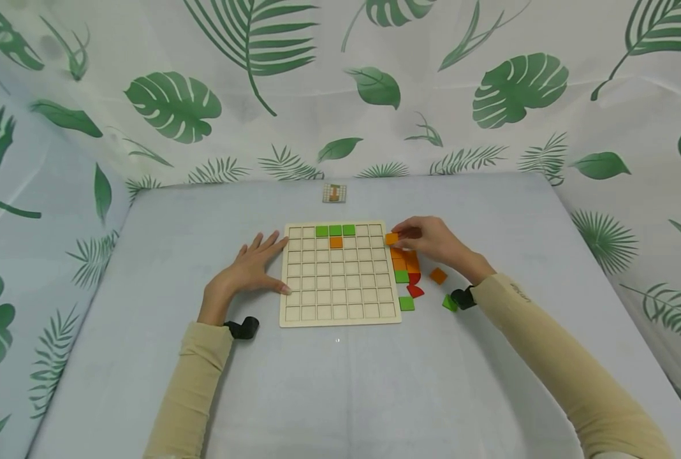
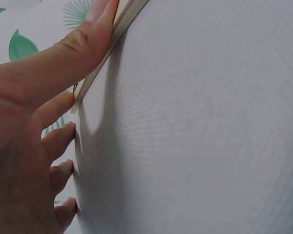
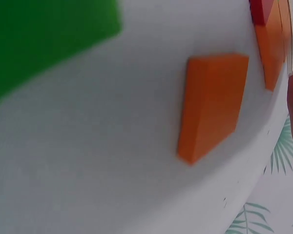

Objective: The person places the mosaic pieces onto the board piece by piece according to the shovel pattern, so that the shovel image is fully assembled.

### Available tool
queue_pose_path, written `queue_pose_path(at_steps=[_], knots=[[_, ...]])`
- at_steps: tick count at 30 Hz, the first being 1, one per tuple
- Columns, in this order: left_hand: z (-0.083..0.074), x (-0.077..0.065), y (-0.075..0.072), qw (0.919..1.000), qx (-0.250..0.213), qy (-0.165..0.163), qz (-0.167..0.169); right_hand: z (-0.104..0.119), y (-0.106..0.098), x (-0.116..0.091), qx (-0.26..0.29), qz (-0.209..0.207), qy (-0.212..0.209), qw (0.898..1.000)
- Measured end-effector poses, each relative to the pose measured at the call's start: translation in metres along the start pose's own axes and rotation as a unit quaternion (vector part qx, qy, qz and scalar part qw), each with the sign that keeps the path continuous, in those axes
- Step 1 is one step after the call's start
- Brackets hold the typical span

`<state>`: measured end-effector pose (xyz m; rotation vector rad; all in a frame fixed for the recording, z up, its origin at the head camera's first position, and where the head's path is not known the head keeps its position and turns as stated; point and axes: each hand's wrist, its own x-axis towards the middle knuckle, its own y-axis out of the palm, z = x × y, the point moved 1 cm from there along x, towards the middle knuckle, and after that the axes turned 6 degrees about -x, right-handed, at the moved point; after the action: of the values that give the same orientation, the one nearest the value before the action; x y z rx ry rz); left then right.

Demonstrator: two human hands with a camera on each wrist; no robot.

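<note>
A pale wooden grid board (image 1: 340, 294) lies in the middle of the table in the head view. Three green square tiles (image 1: 335, 230) sit side by side in its far row, with one orange tile (image 1: 336, 242) just under the middle one. My left hand (image 1: 252, 262) rests at the board's left side, fingers spread, thumb and forefinger touching its edge; the left wrist view shows the thumb (image 2: 83, 46) on the rim. Over the board's far right edge, my right hand (image 1: 429, 239) pinches an orange square tile (image 1: 391, 238) between thumb and fingers.
Right of the board lie several orange tiles (image 1: 411, 260), a green tile (image 1: 402, 276), red pieces (image 1: 415, 291) and another green tile (image 1: 407, 303). Farther right are a loose orange tile (image 1: 439, 275) and a green piece (image 1: 449, 303). A small pattern card (image 1: 334, 194) lies beyond the board.
</note>
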<state>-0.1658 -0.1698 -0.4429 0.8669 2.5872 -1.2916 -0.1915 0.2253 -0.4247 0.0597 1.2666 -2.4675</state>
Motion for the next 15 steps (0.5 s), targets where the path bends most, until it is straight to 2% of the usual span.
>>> queue_pose_path(at_steps=[15], knots=[[-0.002,-0.001,0.0,1.0,-0.001,0.004,-0.003,0.02,0.013,0.011,0.008,0.015,-0.019,1.0]])
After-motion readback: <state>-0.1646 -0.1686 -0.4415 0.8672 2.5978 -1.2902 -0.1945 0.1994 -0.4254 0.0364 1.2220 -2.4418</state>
